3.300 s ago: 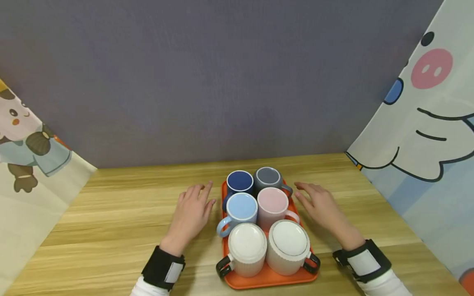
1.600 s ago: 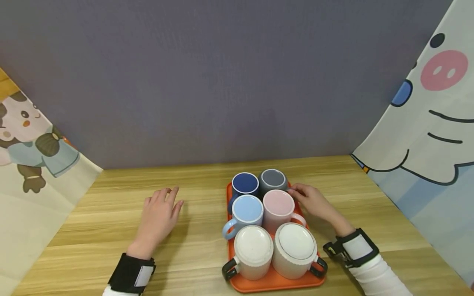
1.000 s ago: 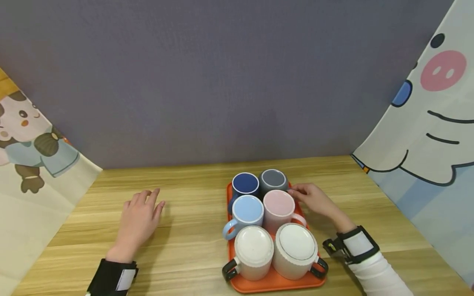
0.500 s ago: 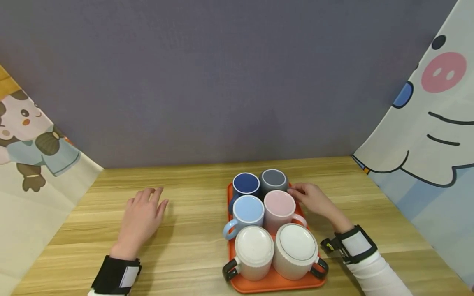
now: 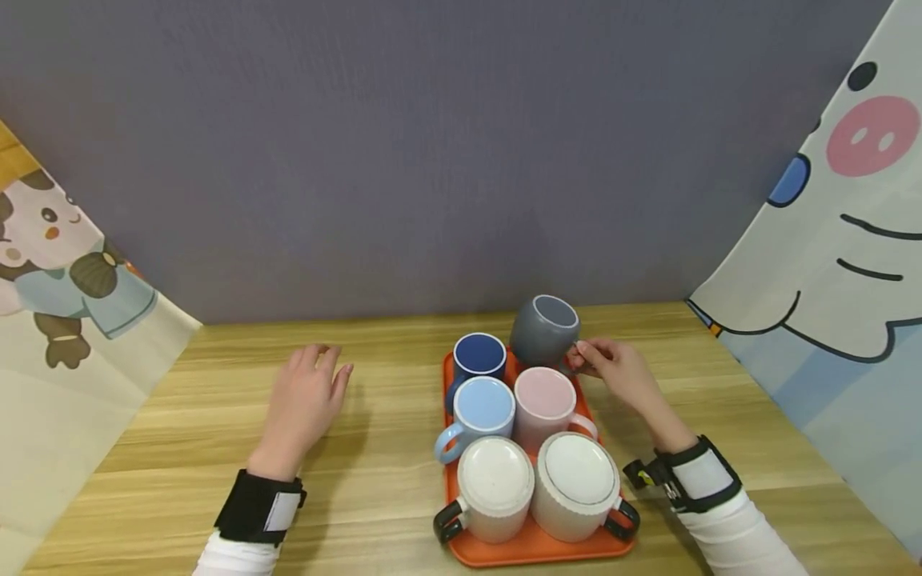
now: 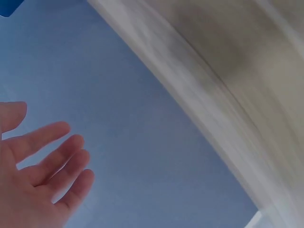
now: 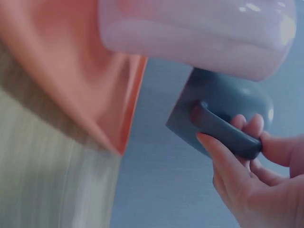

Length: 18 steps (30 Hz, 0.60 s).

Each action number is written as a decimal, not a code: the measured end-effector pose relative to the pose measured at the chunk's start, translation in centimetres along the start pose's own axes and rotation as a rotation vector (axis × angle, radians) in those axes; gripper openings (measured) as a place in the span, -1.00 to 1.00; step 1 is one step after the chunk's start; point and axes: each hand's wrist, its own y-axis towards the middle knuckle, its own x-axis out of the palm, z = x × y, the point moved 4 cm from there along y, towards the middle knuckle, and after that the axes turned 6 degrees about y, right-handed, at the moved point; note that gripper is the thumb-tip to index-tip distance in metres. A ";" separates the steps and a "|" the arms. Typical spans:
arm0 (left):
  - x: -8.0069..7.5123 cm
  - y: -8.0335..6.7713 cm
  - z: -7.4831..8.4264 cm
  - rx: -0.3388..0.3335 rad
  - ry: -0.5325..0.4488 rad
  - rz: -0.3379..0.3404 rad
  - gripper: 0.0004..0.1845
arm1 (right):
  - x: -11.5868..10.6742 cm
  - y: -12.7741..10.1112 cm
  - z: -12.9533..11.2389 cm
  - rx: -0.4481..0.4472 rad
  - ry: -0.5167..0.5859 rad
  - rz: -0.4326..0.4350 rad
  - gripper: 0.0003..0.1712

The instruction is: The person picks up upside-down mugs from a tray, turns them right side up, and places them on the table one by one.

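Observation:
My right hand [image 5: 612, 368] pinches the handle of a grey mug [image 5: 543, 330] and holds it lifted and tilted above the far end of the orange tray [image 5: 533, 548]. In the right wrist view the fingers [image 7: 228, 166] curl round the grey mug's handle [image 7: 223, 130], with the pink mug [image 7: 199, 33] and tray rim [image 7: 95, 80] beside it. On the tray stand a dark blue mug [image 5: 479, 356], a light blue mug [image 5: 479, 408], a pink mug [image 5: 545, 398] and two white ribbed mugs [image 5: 495, 484]. My left hand [image 5: 306, 400] rests flat on the table, fingers spread [image 6: 42, 161].
The wooden table [image 5: 180, 448] is closed in by a grey back wall [image 5: 432, 160], a cartoon-print cloth on the left [image 5: 58, 320] and another on the right [image 5: 828, 280].
My right hand has lifted the grey mug off the tray by its handle and tilted it. My left hand slid a little to the right on the table.

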 end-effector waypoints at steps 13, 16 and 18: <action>0.2 2.4 2.6 -0.029 -0.085 0.063 -0.68 | -0.7 0.3 -1.2 0.051 0.521 0.060 -0.69; 0.1 2.9 3.0 -0.042 -0.104 0.073 -0.72 | -0.7 0.4 -1.6 0.052 0.581 0.056 -0.72; 0.0 3.3 3.4 -0.050 -0.125 0.086 -0.76 | -0.7 0.4 -1.9 0.064 0.611 0.048 -0.73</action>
